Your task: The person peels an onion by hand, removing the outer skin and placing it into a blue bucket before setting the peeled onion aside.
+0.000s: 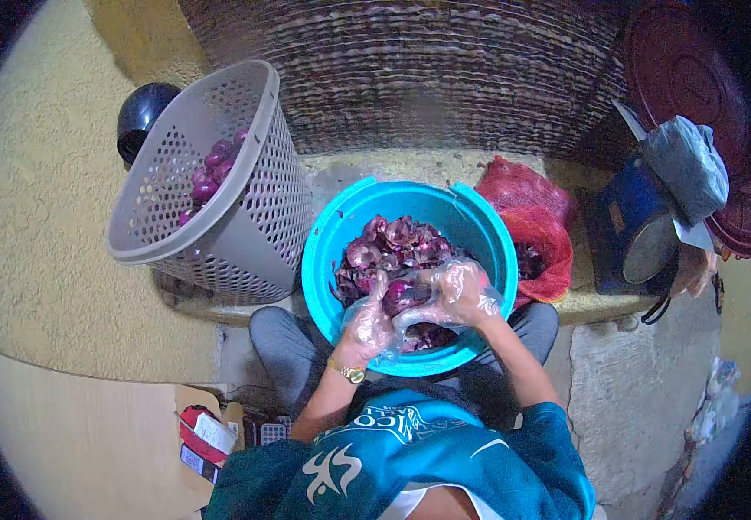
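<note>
Both my hands wear clear plastic gloves and meet over a turquoise tub [499, 234]. A dark red onion [401, 297] sits between them. My left hand [370, 328] is closed around the onion's left side, its thumb pointing up. My right hand [466, 295] is curled with its fingers towards the onion's right side; the glove's folds hide whether it pinches skin or a small tool. Beneath both hands, loose purple onion skins [375, 247] fill the tub's bottom. The tub rests between my legs.
On the left, a grey perforated basket [276, 195] holds several red onions [211, 173]. A red mesh sack [532, 221] stands right of the tub. Further right are a blue metal can [631, 225] and a grey plastic-wrapped bundle [686, 165]. A black rounded object [144, 114] sits behind the basket.
</note>
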`<move>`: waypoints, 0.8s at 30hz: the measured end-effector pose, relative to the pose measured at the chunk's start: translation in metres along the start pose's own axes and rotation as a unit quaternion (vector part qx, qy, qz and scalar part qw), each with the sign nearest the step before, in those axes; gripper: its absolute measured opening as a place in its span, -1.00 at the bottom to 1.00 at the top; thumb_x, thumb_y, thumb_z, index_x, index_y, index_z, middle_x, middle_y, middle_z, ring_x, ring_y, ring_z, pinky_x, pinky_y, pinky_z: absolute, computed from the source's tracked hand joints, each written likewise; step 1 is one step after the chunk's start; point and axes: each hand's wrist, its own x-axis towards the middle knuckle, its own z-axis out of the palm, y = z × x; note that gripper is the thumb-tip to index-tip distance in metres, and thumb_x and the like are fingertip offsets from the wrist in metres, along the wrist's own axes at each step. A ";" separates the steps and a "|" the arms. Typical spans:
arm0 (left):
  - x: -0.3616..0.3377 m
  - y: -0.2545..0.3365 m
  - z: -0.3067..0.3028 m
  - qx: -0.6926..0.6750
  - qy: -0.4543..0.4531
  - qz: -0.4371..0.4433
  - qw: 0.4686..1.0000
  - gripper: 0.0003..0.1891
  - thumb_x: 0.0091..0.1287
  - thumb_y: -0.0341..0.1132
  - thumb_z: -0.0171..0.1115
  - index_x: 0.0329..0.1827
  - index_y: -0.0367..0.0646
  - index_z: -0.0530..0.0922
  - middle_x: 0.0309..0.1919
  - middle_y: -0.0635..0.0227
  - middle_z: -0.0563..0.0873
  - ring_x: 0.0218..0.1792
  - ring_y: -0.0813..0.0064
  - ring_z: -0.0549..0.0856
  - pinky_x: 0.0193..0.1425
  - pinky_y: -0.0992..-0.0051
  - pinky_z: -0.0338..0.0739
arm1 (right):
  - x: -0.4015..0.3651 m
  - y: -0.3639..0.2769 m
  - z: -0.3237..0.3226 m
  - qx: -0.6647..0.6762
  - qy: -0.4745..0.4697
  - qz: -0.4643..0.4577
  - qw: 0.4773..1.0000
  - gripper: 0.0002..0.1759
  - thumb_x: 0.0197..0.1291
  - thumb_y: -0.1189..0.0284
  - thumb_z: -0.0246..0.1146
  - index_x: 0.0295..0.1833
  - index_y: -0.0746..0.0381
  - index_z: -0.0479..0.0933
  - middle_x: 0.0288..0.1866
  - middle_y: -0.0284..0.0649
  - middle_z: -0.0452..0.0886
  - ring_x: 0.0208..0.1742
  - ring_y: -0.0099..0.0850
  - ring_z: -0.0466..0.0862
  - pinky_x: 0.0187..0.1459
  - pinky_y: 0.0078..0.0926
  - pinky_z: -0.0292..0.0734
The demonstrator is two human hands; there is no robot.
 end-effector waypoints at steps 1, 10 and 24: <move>0.000 0.000 0.000 -0.006 -0.021 -0.005 1.000 -0.45 0.43 0.05 0.11 0.30 -0.19 0.44 0.14 0.17 0.65 0.09 0.24 0.68 0.09 0.27 0.67 | 0.000 -0.003 -0.004 -0.001 -0.023 0.012 1.000 -0.17 -0.19 -0.44 0.28 0.01 -0.02 0.70 -0.53 -0.06 0.65 -0.45 -0.10 0.70 -0.35 -0.12 0.56; -0.003 -0.006 0.002 0.314 0.082 0.191 0.927 -0.42 0.44 0.13 0.04 0.25 -0.22 0.46 0.08 0.22 0.67 0.12 0.31 0.64 0.16 0.25 0.60 | 0.002 -0.001 0.013 0.005 -0.087 0.033 0.996 -0.31 0.00 -0.38 0.20 -0.10 -0.03 0.74 -0.51 -0.08 0.67 -0.45 -0.10 0.70 -0.34 -0.08 0.52; 0.002 0.005 0.003 0.001 -0.029 0.057 0.998 -0.43 0.44 0.08 0.08 0.32 -0.16 0.42 0.20 0.18 0.60 0.19 0.23 0.61 0.30 0.15 0.51 | 0.003 -0.002 -0.001 0.004 0.058 0.004 0.998 -0.30 -0.22 -0.32 0.41 -0.25 0.09 0.66 -0.55 -0.09 0.63 -0.46 -0.11 0.69 -0.36 -0.11 0.55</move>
